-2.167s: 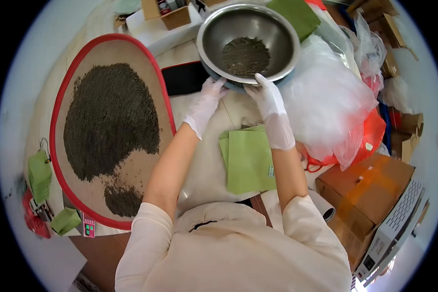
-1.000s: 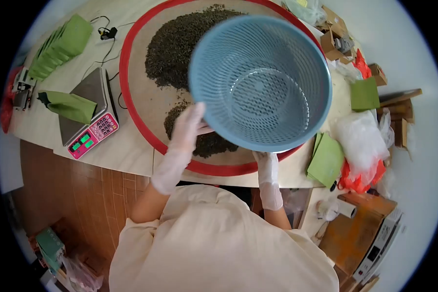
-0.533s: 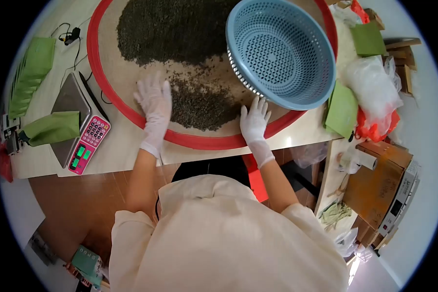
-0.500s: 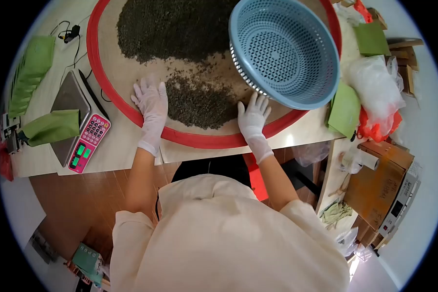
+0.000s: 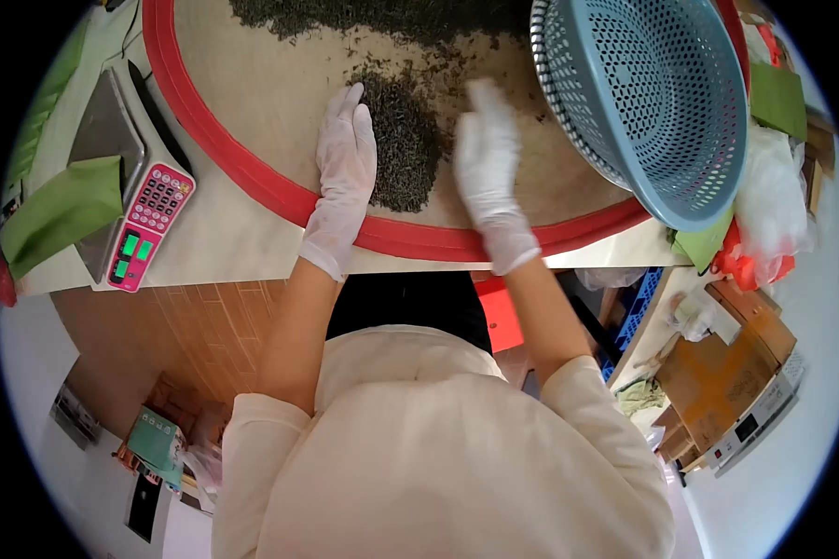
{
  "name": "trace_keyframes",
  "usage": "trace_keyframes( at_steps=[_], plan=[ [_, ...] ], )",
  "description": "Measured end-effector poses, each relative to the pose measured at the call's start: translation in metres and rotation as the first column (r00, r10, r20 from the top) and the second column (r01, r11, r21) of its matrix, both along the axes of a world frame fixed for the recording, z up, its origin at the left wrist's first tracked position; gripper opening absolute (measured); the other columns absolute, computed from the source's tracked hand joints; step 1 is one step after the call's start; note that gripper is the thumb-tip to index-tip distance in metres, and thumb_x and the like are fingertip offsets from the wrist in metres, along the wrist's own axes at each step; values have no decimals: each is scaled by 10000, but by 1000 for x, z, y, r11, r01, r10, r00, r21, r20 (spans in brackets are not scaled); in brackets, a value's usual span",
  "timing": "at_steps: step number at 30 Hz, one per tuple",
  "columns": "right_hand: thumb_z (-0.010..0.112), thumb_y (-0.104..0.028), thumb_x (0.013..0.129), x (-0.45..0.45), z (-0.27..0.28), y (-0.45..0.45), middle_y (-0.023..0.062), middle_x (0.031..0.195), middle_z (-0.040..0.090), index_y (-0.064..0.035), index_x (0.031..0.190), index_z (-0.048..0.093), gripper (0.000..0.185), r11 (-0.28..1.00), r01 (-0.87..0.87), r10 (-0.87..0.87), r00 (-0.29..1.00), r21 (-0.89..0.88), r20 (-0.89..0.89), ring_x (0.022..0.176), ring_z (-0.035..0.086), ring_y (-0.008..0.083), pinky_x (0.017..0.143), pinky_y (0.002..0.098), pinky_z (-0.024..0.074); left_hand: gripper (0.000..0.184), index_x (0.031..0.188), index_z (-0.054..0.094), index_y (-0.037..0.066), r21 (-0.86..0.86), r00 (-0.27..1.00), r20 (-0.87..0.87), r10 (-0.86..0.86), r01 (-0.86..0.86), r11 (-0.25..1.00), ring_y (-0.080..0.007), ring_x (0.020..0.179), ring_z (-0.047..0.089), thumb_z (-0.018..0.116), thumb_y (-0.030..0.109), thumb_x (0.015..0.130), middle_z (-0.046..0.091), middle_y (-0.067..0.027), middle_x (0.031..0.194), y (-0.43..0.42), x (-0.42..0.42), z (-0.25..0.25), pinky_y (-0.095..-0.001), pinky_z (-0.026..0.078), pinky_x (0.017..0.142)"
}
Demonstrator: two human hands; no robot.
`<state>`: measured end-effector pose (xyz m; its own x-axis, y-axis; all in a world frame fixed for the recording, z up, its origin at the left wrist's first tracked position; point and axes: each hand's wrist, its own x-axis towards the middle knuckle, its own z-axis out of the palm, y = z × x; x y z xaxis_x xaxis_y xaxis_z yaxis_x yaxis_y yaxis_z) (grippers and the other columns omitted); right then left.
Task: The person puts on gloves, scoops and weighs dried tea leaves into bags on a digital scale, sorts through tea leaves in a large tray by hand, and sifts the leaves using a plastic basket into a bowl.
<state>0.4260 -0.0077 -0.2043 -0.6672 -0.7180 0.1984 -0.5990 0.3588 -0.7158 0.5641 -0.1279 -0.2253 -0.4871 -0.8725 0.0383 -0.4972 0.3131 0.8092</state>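
My left hand [image 5: 347, 154] and right hand [image 5: 488, 154], both in thin white gloves, stand at either side of a small heap of dark, leafy bits [image 5: 401, 140] in the upper middle of the frame. Neither grasps anything: the fingers are unclenched and stretched toward the top edge. The left lies close along the heap's left side; the right is blurred, just beside the other side, and I cannot tell whether it touches any bits. The heap sits on a tan round mat [image 5: 252, 102], inside its red rim [image 5: 419, 240], with a larger dark pile [image 5: 391, 14] beyond, cut off by the top edge. A blue perforated basket [image 5: 620, 154] tilts at upper right, and a scale [image 5: 158, 196] stands at left with a green bag [image 5: 61, 210] on it. I judge this to be bunching loose bits between my palms; closing them further calls for low, even pressure, so that little slips past my fingertips.
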Motion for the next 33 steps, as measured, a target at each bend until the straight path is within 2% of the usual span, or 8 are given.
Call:
trace_keyframes(
  at_steps=[1,8,14,18,21,26,31,33],
  plan=[
    [496,-73,878,-12,18,12,193,1222,559,-6,1192,562,328,992,114,-121,985,61,121,1180,502,320,1057,405,352,313,1191,566,32,-36,1000,-15,3,-4,999,-328,1143,493,444,182,945,534,-186,1229,1,0,0,-373,370,1001],
    [514,-194,879,-37,-40,26,303,1315,400,71,1321,363,537,971,163,-75,903,176,-424,1218,392,435,1080,455,256,312,1211,541,12,-41,988,-129,86,-92,995,-300,1149,500,446,160,954,540,-165,1233,-1,1,4,-352,379,995],
    [438,-262,907,-15,-14,-63,188,1333,458,-26,1283,452,444,953,-267,278,958,141,-66,1238,427,345,1088,425,289,364,1261,503,16,200,969,-79,233,-213,956,-254,1192,481,378,224,989,524,-138,1277,-4,4,26,-338,360,1016],
    [456,-271,908,15,-23,-67,149,1338,473,-42,1311,442,464,782,-622,622,783,49,21,1277,398,304,1112,394,253,458,1289,474,3,367,931,-202,303,-214,905,-261,1233,451,300,317,1004,488,-163,1320,-21,9,26,-334,322,1051],
    [594,-380,825,12,11,-38,204,1434,317,-65,1373,365,673,740,-672,663,737,33,133,1331,296,362,1123,447,199,555,1354,374,-22,684,823,-345,451,-109,721,-279,1333,325,155,350,1004,382,-202,1399,-35,15,36,-362,191,1132],
    [671,-500,731,20,19,2,220,1467,223,-125,1404,323,845,560,-757,800,600,336,19,1346,223,403,1099,522,191,546,1347,383,-24,644,787,-392,476,-134,753,-269,1329,335,177,345,1002,400,-190,1390,-35,18,31,-359,196,1130],
    [646,-499,750,24,0,-49,209,1442,268,-190,1397,347,777,656,-672,748,639,343,-179,1300,282,403,1074,541,219,479,1239,521,-10,604,733,-389,558,-254,755,-250,1231,454,319,348,993,517,-163,1286,-31,10,27,-353,290,1079],
    [647,-501,749,21,-3,-65,192,1440,284,-191,1391,356,771,708,-606,698,676,362,-236,1297,295,396,1072,540,222,409,1215,553,33,330,875,-253,414,-324,887,-268,1197,471,340,300,991,551,-136,1248,-29,10,28,-368,303,1063]
  ],
)
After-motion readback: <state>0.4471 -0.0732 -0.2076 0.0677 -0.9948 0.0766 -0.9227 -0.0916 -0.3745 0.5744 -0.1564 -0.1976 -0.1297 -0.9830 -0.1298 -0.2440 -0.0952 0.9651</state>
